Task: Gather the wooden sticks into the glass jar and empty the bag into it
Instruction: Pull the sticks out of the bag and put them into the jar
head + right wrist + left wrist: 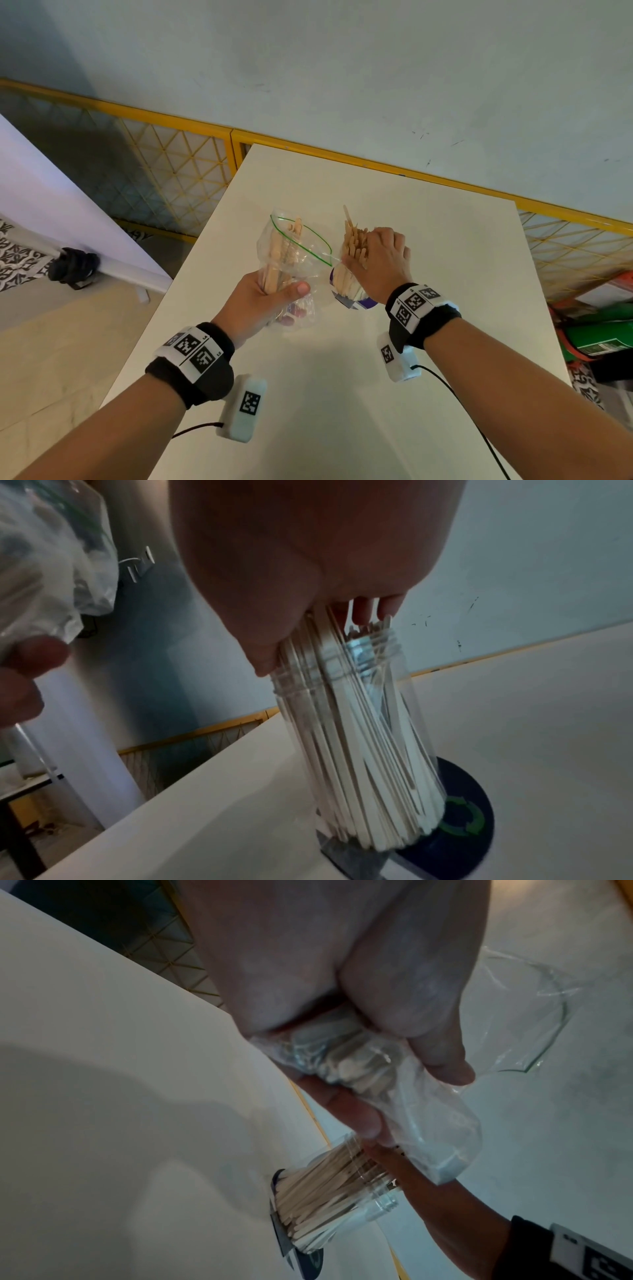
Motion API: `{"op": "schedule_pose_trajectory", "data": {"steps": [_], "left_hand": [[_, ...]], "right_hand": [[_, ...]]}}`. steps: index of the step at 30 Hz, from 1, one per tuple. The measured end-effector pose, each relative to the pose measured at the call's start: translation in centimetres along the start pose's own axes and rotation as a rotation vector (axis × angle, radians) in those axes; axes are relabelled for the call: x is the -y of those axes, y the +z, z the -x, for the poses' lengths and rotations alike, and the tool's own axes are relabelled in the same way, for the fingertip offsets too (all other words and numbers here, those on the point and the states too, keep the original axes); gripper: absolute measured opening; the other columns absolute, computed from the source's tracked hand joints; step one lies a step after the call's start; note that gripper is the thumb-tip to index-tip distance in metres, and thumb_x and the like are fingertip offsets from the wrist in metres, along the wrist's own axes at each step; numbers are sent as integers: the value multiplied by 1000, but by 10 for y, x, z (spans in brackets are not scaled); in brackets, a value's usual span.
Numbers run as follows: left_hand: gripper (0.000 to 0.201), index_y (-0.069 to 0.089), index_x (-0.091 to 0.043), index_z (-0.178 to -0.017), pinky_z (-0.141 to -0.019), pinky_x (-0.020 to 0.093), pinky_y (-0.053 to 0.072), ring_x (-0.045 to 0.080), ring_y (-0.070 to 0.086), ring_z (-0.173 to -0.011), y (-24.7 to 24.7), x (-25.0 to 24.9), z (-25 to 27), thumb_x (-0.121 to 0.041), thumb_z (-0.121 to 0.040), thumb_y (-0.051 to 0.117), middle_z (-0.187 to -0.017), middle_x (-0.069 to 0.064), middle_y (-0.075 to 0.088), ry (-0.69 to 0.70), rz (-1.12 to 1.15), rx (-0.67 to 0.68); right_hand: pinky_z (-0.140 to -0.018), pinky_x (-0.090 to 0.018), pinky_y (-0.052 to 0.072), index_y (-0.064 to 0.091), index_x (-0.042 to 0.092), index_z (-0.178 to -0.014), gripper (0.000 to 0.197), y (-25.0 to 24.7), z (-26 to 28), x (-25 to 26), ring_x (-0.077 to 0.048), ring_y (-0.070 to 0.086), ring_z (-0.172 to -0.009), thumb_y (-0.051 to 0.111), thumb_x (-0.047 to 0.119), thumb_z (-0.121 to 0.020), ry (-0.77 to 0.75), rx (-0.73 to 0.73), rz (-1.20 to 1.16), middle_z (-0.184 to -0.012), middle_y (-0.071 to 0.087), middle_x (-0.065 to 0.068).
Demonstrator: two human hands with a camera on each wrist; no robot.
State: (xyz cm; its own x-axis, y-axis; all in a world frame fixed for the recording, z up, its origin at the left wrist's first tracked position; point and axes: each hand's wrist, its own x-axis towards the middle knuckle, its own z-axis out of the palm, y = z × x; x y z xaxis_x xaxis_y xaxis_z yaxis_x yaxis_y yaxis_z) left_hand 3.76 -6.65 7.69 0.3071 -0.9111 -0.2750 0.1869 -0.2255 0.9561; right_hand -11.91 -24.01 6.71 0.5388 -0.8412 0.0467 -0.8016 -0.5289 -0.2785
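Flanking table [428, 240]: yellow mesh fence [171, 164]; green canister [596, 339]

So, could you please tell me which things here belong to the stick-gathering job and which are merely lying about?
Part of the job:
- glass jar, packed with wooden sticks
- clear zip bag, more sticks inside
- left hand, gripping the bag
- right hand, on the jar's sticks
- dark disc under the jar

Lying about:
- yellow mesh fence
- green bag beside the table
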Motion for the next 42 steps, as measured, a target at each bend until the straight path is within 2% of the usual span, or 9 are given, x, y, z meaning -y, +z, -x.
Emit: {"op": "schedule_pose_trajectory", "data": {"steps": [3, 6, 11, 19, 23, 32, 36, 39, 42], "left_hand": [[37, 72, -11, -109, -55, 25, 54, 17, 72, -68, -1, -2, 1, -32, -78, 73, -94, 10, 77, 8, 6, -5], [39, 72, -12, -108, -55, 24, 55, 18, 72, -69, -1, -4, 2, -33, -75, 71, -94, 9, 77, 9, 4, -8], [34, 73, -16, -104, -56, 26, 56, 18, 74, -70, -1, -6, 2, -34, -76, 79, -94, 8, 78, 10, 7, -18], [37, 73, -16, -105, -58, 27, 57, 17, 73, -70, 1, -9, 1, -35, -73, 72, -91, 5, 78, 3, 5, -10], [37, 73, -10, -105, -58, 27, 56, 17, 72, -70, 8, -8, -3, -35, -79, 75, -91, 7, 76, -6, -23, 9], [36, 71, -1, -106, -56, 27, 56, 21, 73, -70, 13, -8, -6, -30, -83, 70, -94, 20, 73, -3, -101, 39], [20, 72, -5, -90, -56, 26, 54, 17, 69, -64, 15, -6, -6, -25, -88, 68, -77, 9, 71, -2, -164, 45], [26, 68, -4, -80, -54, 23, 49, 13, 63, -56, 21, -5, -7, -28, -88, 69, -64, 7, 65, 13, -218, 33], [29, 64, -25, -61, -52, 19, 42, 10, 53, -47, 32, -10, -2, -25, -90, 67, -50, -2, 59, 60, -277, 66]], "right_hand": [[-91, -33, 30, 45, 16, -119, 68, -10, -6, 7, -24, 40, -111, 69, 55, -69, 24, -112, -113, -120, 44, -2], [-105, -38, 28, 39, 18, -134, 71, -20, -19, 21, -25, 35, -126, 64, 52, -77, -145, -205, -167, -138, 40, -4], [-121, -44, 0, 30, 19, -147, 55, -17, -42, 31, -22, 11, -148, 39, 39, -97, -366, 119, 191, -160, 15, 0], [-105, -39, 37, 41, 17, -137, 51, -3, -21, -13, -26, 49, -122, 24, 46, -100, -155, 148, -162, -133, 52, -5], [-112, -35, 31, 20, 22, -150, 59, 1, -8, -7, -23, 42, -131, 17, 49, -98, -301, 155, -190, -141, 47, -4], [-115, -38, 24, 32, 24, -146, 48, -24, -27, -2, -23, 33, -140, 32, 39, -100, -235, 287, -215, -151, 37, -3], [-82, -23, 45, 61, 20, -105, 16, -62, -7, 18, -9, 57, -93, 52, 27, -94, -241, -112, -536, -99, 63, 7], [-66, -22, 48, 63, 20, -92, 15, -84, 14, 38, -12, 59, -70, 58, 34, -89, -210, 164, -682, -78, 64, 6], [-61, -23, 42, 60, 22, -95, 26, -81, 22, 42, -6, 52, -60, 59, 45, -83, -171, 291, -562, -70, 59, 8]]}}
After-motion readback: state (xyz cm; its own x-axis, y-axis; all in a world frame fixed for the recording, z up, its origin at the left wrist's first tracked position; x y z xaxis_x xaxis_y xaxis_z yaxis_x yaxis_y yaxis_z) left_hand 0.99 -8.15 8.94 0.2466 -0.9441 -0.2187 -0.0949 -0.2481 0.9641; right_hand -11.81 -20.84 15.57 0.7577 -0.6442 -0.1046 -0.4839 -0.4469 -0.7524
